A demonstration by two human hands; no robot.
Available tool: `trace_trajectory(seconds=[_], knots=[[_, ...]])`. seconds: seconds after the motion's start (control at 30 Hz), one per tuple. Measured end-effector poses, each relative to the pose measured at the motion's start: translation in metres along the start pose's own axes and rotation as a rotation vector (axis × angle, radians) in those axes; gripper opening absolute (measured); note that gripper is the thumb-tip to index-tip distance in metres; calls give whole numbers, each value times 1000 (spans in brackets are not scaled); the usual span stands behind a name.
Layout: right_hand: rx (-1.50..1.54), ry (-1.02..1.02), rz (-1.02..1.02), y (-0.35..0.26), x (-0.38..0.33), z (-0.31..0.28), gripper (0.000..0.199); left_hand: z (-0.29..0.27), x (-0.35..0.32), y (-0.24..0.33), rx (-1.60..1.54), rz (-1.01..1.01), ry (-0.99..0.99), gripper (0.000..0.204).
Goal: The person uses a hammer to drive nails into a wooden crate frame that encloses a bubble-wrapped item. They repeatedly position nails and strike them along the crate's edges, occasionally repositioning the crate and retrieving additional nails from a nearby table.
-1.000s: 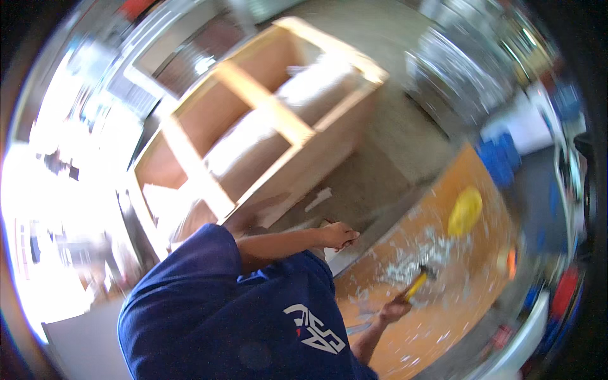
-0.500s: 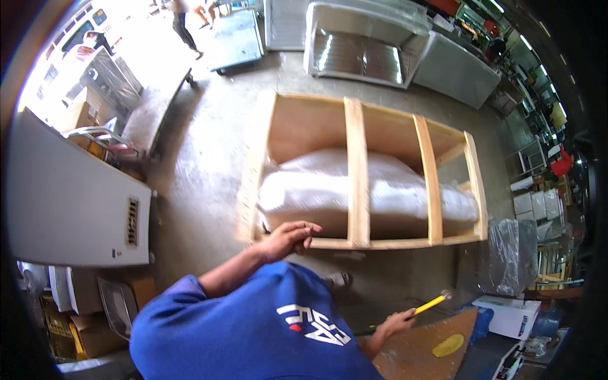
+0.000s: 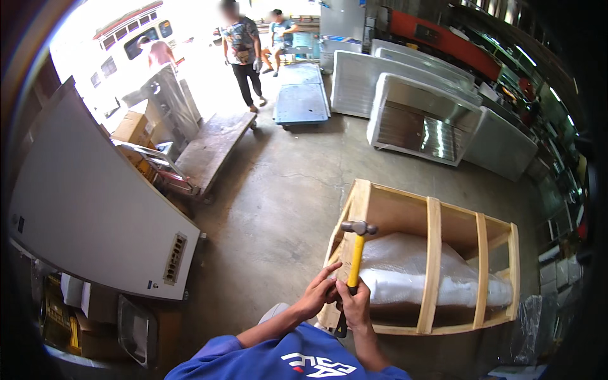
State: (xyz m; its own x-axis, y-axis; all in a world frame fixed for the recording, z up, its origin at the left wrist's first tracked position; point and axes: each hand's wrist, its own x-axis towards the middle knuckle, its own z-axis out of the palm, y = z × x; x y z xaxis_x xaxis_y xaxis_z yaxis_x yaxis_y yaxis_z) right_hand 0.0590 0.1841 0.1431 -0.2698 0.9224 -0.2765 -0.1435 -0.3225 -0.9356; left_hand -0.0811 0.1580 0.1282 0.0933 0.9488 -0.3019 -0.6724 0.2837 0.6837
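My right hand (image 3: 356, 305) is wrapped round the black grip of a ball-peen hammer (image 3: 356, 256) with a yellow shaft. Its metal head points up and away, over the left end of a wooden crate (image 3: 433, 266). Right beside it, my left hand (image 3: 316, 296) has its thumb and fingers drawn together close to the crate's end plank. Whatever it pinches is too small to make out. Inside the open slatted crate lies a bulky item in clear and white plastic wrap (image 3: 396, 286).
A large grey cabinet (image 3: 95, 209) stands at left, with a loaded flatbed cart (image 3: 215, 149) beyond it. Farther off are a blue platform trolley (image 3: 302, 104), a standing person (image 3: 242, 50) and another seated. Wrapped metal panels (image 3: 421, 120) lean at the back right.
The hammer has come up from the lower right to the crate's left end, and my hands are now together. The view has shifted, so the crate sits lower and farther right.
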Motion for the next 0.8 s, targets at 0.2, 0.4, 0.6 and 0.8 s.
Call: trace_trajectory(seconds=[0.2,0.4,0.6,0.8], knots=[[26,-189,119,-8,43,66,17,-50,7,48,20,-54,88,53],[-302,-54,119,18,97,115,12,-136,58,63,174,-148,4,52],[-360,47,208,31,135,189,15,-176,77,149,559,-183,-7,39],[-313,147,159,29,171,231,17,-227,119,173,292,-245,-115,23]])
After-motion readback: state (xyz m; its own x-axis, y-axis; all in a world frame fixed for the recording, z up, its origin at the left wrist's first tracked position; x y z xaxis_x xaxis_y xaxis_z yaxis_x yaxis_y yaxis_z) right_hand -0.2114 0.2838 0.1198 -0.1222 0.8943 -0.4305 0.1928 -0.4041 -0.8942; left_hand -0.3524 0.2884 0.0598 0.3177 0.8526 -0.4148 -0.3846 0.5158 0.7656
